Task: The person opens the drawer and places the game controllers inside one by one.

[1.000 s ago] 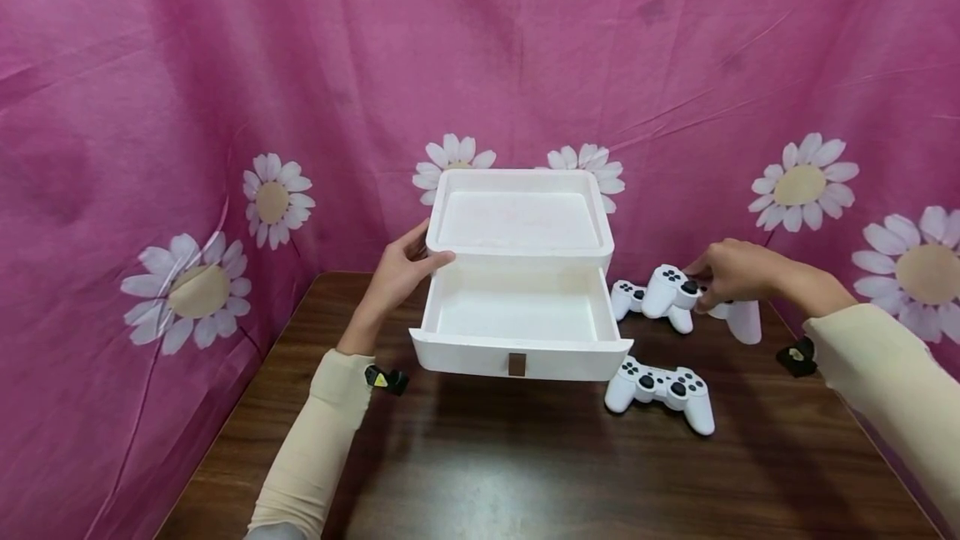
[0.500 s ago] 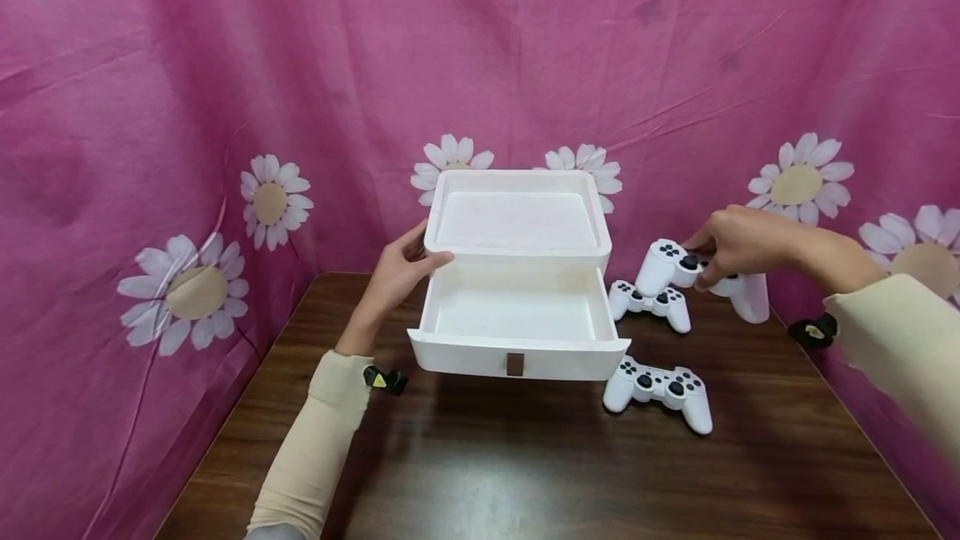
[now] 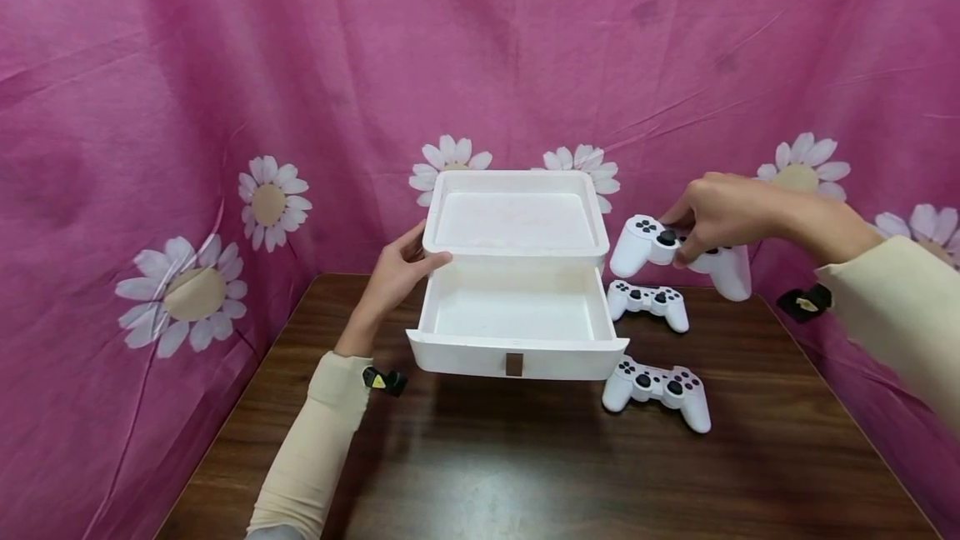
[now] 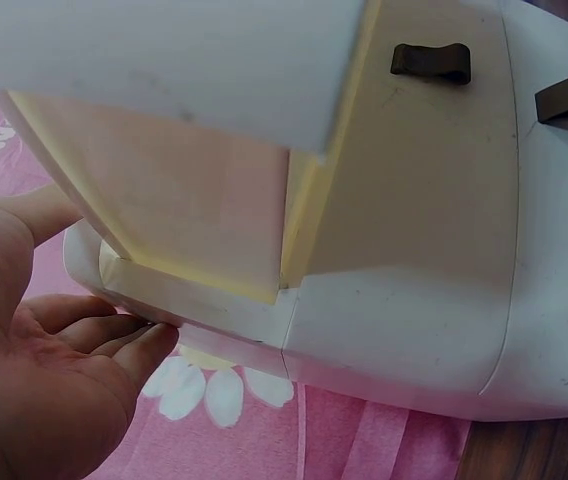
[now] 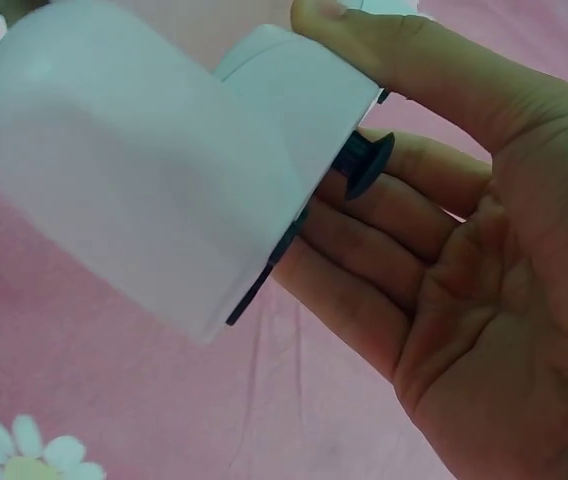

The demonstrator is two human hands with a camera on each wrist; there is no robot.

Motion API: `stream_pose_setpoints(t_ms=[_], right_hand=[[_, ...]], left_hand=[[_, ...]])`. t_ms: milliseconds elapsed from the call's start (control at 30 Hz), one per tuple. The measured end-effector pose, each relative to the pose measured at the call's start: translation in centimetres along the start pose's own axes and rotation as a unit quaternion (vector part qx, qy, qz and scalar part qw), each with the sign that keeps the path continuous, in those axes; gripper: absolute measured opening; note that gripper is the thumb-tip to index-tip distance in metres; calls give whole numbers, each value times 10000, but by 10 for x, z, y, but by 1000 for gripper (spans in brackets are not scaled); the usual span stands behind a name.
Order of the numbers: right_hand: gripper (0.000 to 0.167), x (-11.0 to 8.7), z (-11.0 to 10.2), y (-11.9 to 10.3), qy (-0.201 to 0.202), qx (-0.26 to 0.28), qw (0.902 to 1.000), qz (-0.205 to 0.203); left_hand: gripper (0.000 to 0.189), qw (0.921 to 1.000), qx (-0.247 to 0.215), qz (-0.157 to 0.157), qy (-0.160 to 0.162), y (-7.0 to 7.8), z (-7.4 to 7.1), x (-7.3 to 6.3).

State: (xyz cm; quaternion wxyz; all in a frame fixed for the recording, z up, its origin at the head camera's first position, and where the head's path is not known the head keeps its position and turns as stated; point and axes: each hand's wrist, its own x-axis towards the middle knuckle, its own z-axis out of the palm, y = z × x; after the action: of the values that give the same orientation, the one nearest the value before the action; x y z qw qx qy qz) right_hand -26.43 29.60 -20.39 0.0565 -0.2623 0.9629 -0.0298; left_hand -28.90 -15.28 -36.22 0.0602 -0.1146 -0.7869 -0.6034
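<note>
R hand [image 3: 723, 211]: thumb + fingers clamped on the mid of a white gamepad [image 3: 636, 247], up in the air R of the white drawer unit [image 3: 521, 219]. L hand [image 3: 397, 269] grips the unit's L side, thumb at the top tray's front corner. Open drawer [image 3: 465, 358] juts fwd from the unit.

Risks, my guess: held gamepad could swivel or slip, b/c it's pinched mid-body w/ both handles hanging free. Go L too low and a handle prob clips the drawer's R rim; a hard knock or push there could tip the unit, L hand's grip being the main check. Dropping straight down = poss hit on the rear gamepad [image 3: 648, 304].

Edges/room: rear + front gamepad [image 3: 656, 390] crowd the table [image 3: 487, 457] just R of the unit; curtain [image 3: 480, 48] close behind. Best room: above the drawer, or table in front of the unit.
</note>
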Motion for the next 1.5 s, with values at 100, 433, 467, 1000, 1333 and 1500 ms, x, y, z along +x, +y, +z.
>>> stream_pose_setpoints(t_ms=[100, 433, 467, 1000, 1333, 1500], right_hand=[[51, 5, -5, -10, -48, 10, 10000, -65], [40, 21, -18, -48, -199, -21, 9991, -361], [34, 23, -19, -51, -204, -41, 9988, -447], [26, 54, -31, -113, -477, -216, 9898, -1322], [24, 76, -28, -150, -639, -515, 9832, -1628], [20, 86, -20, -169, -832, -571, 9833, -1516]], left_hand=[[85, 10000, 58, 2, 13, -1, -1, 0], [84, 10000, 7, 14, -4, 0, -1, 0], [84, 10000, -4, 17, -5, 0, -1, 0], [83, 9999, -107, 2, -54, -1, -1, 1], [82, 10000, -43, 53, -12, -1, -3, 0], [81, 9999, -56, 122, 8, -1, -5, -1]])
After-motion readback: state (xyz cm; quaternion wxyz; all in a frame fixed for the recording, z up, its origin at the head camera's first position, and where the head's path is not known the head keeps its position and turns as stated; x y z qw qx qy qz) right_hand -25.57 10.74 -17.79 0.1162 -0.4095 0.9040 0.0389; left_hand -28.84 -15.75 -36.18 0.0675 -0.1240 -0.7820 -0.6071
